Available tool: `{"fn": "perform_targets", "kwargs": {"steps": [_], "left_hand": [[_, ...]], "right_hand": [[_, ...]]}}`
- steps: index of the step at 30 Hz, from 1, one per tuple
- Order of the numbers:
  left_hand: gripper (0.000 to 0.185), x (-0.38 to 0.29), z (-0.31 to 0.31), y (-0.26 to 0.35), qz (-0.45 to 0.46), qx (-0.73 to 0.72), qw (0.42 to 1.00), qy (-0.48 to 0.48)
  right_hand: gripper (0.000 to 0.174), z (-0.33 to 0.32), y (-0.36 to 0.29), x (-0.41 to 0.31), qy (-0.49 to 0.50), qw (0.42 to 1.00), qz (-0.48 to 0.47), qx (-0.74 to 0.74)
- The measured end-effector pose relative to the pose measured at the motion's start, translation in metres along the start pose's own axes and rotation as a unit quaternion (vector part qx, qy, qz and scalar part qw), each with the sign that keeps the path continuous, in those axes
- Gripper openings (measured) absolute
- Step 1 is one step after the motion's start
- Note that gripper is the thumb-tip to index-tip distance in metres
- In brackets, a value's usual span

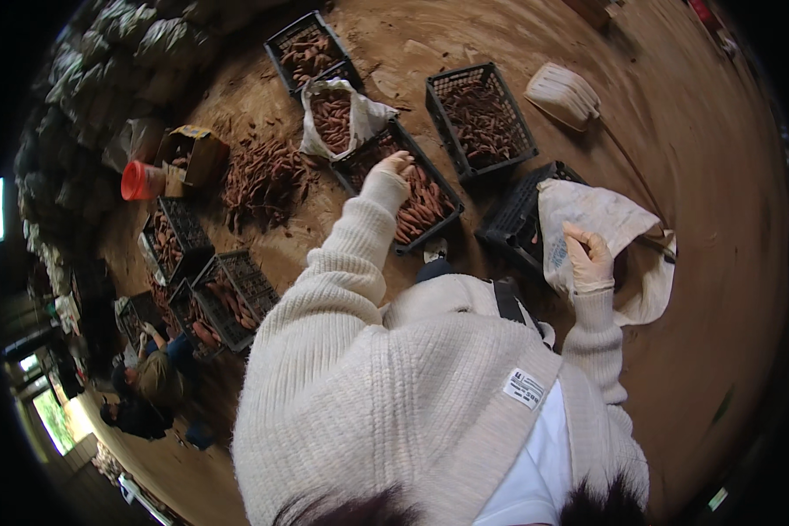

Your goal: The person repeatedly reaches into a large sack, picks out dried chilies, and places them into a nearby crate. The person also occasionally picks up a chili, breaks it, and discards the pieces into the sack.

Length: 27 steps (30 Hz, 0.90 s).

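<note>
My left hand (396, 166), in a thin pale glove, is over a black plastic crate (457, 212) of reddish sweet potatoes (422, 207). Its fingers are curled, and I cannot make out whether anything is in them. A white woven sack (329, 152) full of sweet potatoes leans at that crate's far left side. My right hand (590, 256), gloved too, hovers in front of a white woven sack (569, 200) that bears blue print. Its thumb and fingers are bent with a gap between them, and nothing shows in the grasp. That sack drapes by a dark crate (509, 217).
More crates of sweet potatoes stand ahead (481, 125) and at left (227, 289). A loose pile (266, 174) lies on the dirt floor. Beyond are a red bucket (143, 181), a cardboard box (197, 154) and a long-handled white scoop (563, 95). People (154, 381) work at far left.
</note>
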<state>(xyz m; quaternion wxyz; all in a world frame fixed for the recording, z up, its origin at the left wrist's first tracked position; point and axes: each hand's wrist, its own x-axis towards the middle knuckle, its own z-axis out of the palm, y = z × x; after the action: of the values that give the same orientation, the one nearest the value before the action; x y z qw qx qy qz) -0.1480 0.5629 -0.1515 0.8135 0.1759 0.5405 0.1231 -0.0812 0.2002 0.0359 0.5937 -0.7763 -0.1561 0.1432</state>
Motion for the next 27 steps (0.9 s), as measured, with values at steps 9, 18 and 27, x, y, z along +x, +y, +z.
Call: {"fn": "perform_targets", "kwargs": {"steps": [9,18,27], "left_hand": [[0.038,-0.117,0.170,-0.142,-0.014,0.302,0.931,-0.203],[0.036,-0.212,0.226,-0.315,0.426,0.502,0.449,-0.605],[0.012,-0.200,0.248,-0.349,-0.272,0.224,0.913,-0.205]], "right_hand": [[0.014,-0.095,0.033,-0.044,0.090,0.985,0.005,-0.144],[0.014,-0.210,0.106,-0.129,0.228,0.959,0.143,-0.087],[0.041,-0.264,0.167,-0.125,0.317,0.906,0.277,-0.027]]}}
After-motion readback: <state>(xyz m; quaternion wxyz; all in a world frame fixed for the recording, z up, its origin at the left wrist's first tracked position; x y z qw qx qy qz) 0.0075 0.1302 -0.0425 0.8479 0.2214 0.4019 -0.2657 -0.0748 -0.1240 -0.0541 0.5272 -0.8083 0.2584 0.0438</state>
